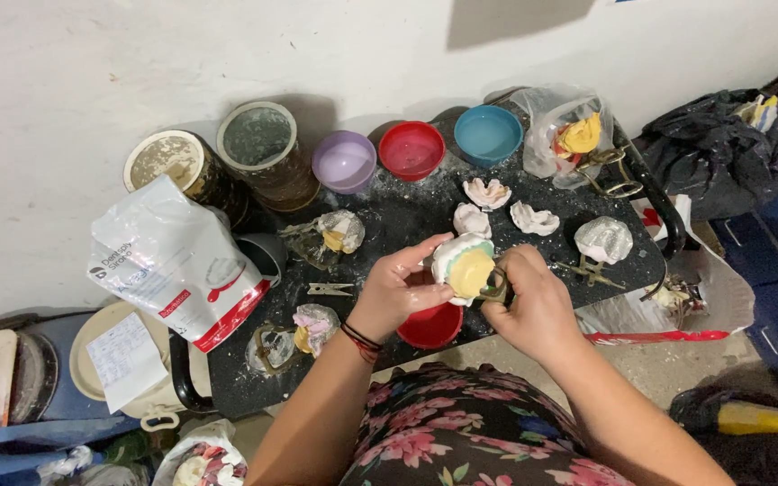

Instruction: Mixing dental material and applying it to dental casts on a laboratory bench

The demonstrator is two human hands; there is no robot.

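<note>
Both of my hands hold one piece over the dark speckled table. It is a white plaster dental cast with a yellow core, set in a brass hinged frame. My left hand grips the cast from its left side, fingers curled over the top. My right hand pinches the brass frame on the right side. Directly below the hands sits a red rubber bowl near the table's front edge.
Purple, red and blue bowls line the wall beside two dusty tins. Loose white casts, wrapped casts in frames, a white powder bag and a black rubbish bag surround the work spot.
</note>
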